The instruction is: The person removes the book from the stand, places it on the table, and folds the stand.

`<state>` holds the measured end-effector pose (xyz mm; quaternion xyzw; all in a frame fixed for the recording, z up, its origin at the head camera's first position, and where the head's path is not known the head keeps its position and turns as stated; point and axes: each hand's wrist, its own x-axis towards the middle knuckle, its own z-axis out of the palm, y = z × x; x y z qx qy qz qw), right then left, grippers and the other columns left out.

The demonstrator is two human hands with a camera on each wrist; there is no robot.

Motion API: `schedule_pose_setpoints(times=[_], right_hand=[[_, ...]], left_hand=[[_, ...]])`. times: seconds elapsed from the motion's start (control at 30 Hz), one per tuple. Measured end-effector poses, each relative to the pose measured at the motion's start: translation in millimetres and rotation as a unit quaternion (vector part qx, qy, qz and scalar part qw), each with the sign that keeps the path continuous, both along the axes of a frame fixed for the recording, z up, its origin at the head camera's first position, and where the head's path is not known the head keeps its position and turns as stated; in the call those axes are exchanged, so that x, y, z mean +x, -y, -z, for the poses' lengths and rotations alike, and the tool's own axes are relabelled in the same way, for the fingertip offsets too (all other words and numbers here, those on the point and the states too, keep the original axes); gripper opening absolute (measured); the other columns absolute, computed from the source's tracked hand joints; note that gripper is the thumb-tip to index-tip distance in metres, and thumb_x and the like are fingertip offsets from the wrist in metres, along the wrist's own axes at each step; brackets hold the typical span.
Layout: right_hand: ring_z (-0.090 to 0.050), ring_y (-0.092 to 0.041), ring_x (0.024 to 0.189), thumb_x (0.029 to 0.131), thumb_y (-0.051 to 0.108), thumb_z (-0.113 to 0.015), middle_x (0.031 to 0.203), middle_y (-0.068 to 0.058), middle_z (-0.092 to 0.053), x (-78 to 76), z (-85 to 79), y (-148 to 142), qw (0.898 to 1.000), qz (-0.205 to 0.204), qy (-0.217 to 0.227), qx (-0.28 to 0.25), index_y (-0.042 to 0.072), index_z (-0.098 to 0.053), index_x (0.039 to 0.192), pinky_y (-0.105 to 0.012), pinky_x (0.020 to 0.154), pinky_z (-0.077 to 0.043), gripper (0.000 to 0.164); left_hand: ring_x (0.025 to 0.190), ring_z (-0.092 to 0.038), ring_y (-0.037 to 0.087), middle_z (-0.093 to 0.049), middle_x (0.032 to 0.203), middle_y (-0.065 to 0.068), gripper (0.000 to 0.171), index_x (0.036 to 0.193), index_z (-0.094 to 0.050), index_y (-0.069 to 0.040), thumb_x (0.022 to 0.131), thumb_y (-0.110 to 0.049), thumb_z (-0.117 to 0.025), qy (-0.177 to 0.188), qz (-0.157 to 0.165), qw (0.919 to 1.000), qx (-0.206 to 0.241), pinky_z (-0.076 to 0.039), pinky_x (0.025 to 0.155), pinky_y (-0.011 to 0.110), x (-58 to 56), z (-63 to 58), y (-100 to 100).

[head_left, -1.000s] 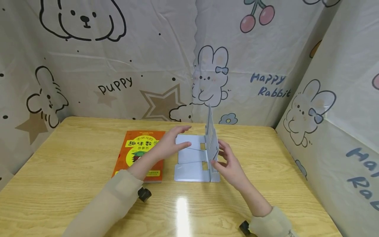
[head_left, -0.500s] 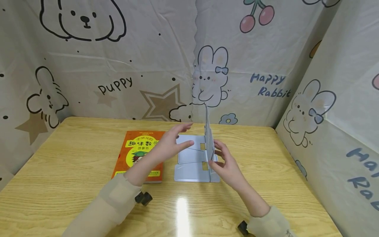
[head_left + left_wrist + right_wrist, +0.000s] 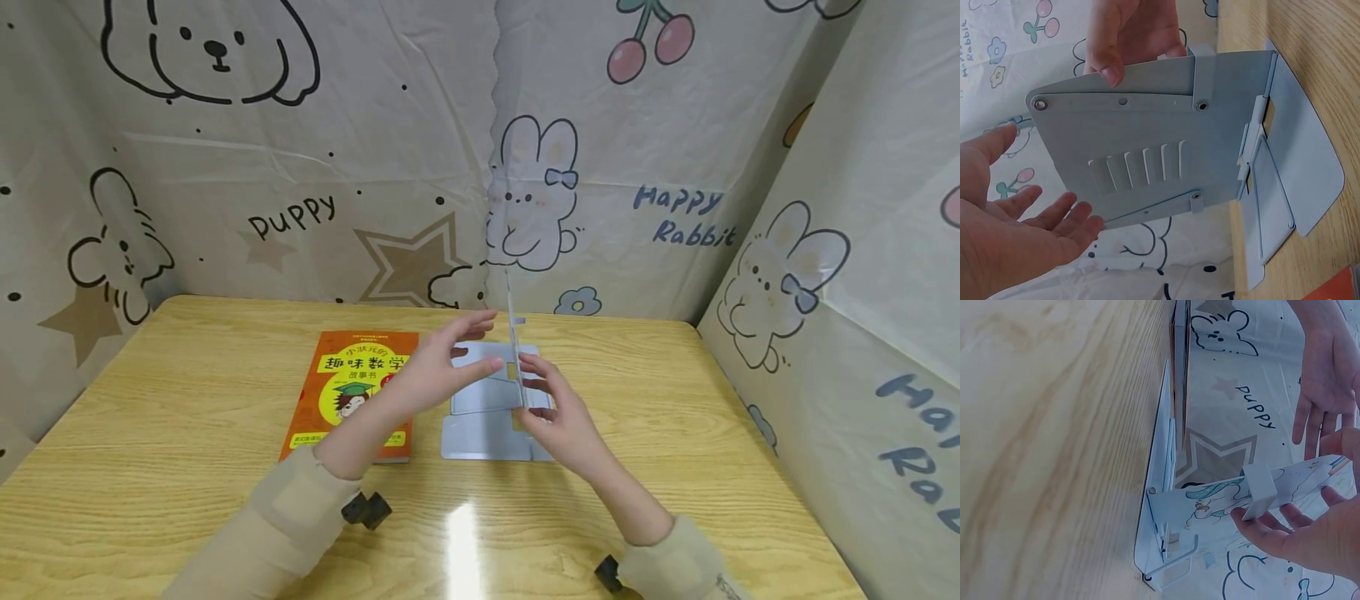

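A pale blue metal folding book stand [image 3: 480, 437] has its base flat on the table, with its panel raised edge-on in the head view. In the left wrist view the panel's plain side [image 3: 1141, 125] shows slots and hinged brackets; its other side [image 3: 1210, 500] carries a coloured print in the right wrist view. My right hand [image 3: 566, 425] holds the panel by its near edge, thumb on one side and fingers on the other. Spread and relaxed, my left hand [image 3: 438, 367] is just left of the panel; whether its fingertips touch the panel I cannot tell.
An orange book [image 3: 307, 417] with a yellow design lies left of the stand, partly under my left forearm. Printed cloth [image 3: 405, 150] hangs behind and beside the wooden table [image 3: 187, 400]. Small black devices are on both wrists.
My right hand has swung the upright panel leftward, from leaning slightly right to about vertical or a little left. My left hand has shifted slightly right. The base and book stay put.
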<state>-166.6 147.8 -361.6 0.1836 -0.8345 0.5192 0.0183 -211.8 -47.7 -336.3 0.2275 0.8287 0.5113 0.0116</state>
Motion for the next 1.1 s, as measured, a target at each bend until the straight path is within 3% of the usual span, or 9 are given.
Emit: schedule_pose_setpoints(times=[0.33,0.53,0.67,0.97,1.1], right_hand=[[-0.045,-0.035,0.115,0.078,0.0,-0.06,0.131,-0.009,-0.042,-3.6,4.3,6,1.0,-0.007,0.001,0.011,0.015,-0.037,0.132,-0.05,0.08,-0.047,0.06],[-0.046,-0.029,0.114,0.078,0.008,-0.063,0.132,0.0,-0.041,-14.8,25.0,5,0.999,0.006,-0.006,0.04,0.027,-0.037,0.132,-0.043,0.078,-0.049,0.063],[-0.046,-0.024,0.112,0.078,0.012,-0.063,0.13,0.002,-0.04,-15.7,28.0,6,0.998,0.011,-0.008,0.06,0.033,-0.036,0.131,-0.039,0.078,-0.05,0.063],[-0.045,-0.033,0.113,0.079,0.005,-0.062,0.129,-0.01,-0.043,-0.5,2.4,18,0.998,-0.007,-0.008,0.057,0.017,-0.038,0.133,-0.049,0.078,-0.048,0.061],[-0.046,-0.028,0.113,0.079,0.011,-0.064,0.128,-0.006,-0.043,-5.6,11.8,17,0.997,-0.008,-0.013,0.076,0.021,-0.038,0.132,-0.044,0.078,-0.049,0.06]], left_hand=[[0.119,-0.043,0.017,-0.045,0.131,-0.004,0.061,0.134,-0.037,-0.028,0.08,-0.04,-0.062,0.026,0.003,0.9996,0.014,-0.038,0.097,0.041,-1.9,2.9,0],[0.119,-0.043,0.018,-0.044,0.132,-0.001,0.063,0.135,-0.036,-0.026,0.08,-0.041,-0.062,0.037,0.003,0.9991,0.02,-0.038,0.097,0.042,-2.9,5.6,1],[0.119,-0.043,0.018,-0.044,0.132,-0.002,0.064,0.135,-0.035,-0.028,0.079,-0.045,-0.062,0.043,-0.002,0.9989,0.015,-0.037,0.097,0.042,-3.5,7.6,3],[0.12,-0.043,0.02,-0.041,0.134,-0.004,0.065,0.135,-0.035,-0.029,0.078,-0.045,-0.062,0.053,0.001,0.9984,0.02,-0.038,0.096,0.042,-2.2,11.2,9],[0.119,-0.042,0.02,-0.039,0.134,-0.008,0.064,0.134,-0.036,-0.029,0.078,-0.044,-0.063,0.055,0.003,0.9982,0.024,-0.039,0.096,0.043,-1.9,14.0,14]])
